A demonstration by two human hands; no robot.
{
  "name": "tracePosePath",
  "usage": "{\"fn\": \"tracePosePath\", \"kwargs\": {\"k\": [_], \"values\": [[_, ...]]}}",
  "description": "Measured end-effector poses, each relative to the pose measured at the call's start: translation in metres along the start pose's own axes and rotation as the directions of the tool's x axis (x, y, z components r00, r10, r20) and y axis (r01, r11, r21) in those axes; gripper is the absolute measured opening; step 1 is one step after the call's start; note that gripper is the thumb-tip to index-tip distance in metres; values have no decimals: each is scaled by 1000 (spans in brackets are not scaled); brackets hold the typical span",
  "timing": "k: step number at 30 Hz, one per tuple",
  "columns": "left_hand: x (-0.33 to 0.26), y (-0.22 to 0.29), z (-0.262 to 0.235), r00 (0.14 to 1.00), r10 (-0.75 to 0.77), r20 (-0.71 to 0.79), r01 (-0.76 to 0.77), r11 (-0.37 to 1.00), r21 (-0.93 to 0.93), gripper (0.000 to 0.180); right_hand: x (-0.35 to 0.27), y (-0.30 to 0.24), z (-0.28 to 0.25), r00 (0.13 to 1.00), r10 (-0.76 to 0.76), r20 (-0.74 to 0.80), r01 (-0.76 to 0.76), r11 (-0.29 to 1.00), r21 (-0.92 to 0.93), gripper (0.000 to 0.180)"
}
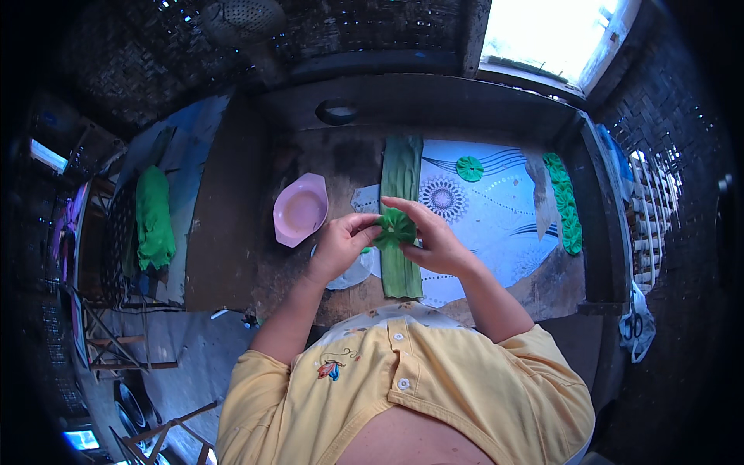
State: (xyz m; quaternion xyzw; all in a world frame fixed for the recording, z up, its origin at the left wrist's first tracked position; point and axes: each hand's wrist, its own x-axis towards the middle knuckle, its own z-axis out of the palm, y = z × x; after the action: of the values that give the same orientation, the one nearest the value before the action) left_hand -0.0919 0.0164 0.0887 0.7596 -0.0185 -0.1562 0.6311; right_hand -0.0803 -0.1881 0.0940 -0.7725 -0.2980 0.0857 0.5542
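Observation:
Between my two hands, over the near middle of the wooden worktop, is a round, gathered green cloth rosette point(394, 231) with pleats running to its centre. My left hand point(342, 239) pinches its left edge between thumb and fingers. On the other side my right hand point(435, 239) grips the right edge, with the forefinger raised over the top. Below them runs a long, ribbed green strip point(401, 170). A similar flat green rosette point(470, 168) lies farther off on a white patterned sheet point(496, 198). Several more green rosettes point(566, 205) form a row at the right.
A pink bowl point(301, 209) stands left of the strip. Partly behind my left hand is a pale, plastic-looking item point(355, 273). Raised dark boards point(434, 101) edge the worktop. Green cloth point(155, 217) lies bundled at far left. A plastic bag point(638, 341) hangs at right.

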Motion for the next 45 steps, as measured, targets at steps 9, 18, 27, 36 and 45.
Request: {"fn": "tracePosePath", "kwargs": {"k": [9, 18, 27, 36, 45], "values": [[1, -6, 4, 986, -56, 156, 124, 875, -467, 32, -1, 8, 9, 988, 144, -46, -109, 890, 443, 60], [0, 1, 4, 976, -131, 173, 197, 870, -452, 30, -2, 7, 9, 936, -166, -311, 150, 986, -77, 52], [0, 7, 1, 991, -51, 127, 79, 971, -224, 28, -1, 4, 9, 915, -304, -265, 257, 946, -197, 52], [-4, 21, 3, 986, -90, 139, 120, 968, -221, 28, 0, 8, 10, 877, -370, -306, 309, 922, -232, 47], [-7, 25, 6, 983, 75, 168, -18, 949, -314, 45, 3, 5, 9, 825, -438, -357, 363, 895, -259, 49]]}}
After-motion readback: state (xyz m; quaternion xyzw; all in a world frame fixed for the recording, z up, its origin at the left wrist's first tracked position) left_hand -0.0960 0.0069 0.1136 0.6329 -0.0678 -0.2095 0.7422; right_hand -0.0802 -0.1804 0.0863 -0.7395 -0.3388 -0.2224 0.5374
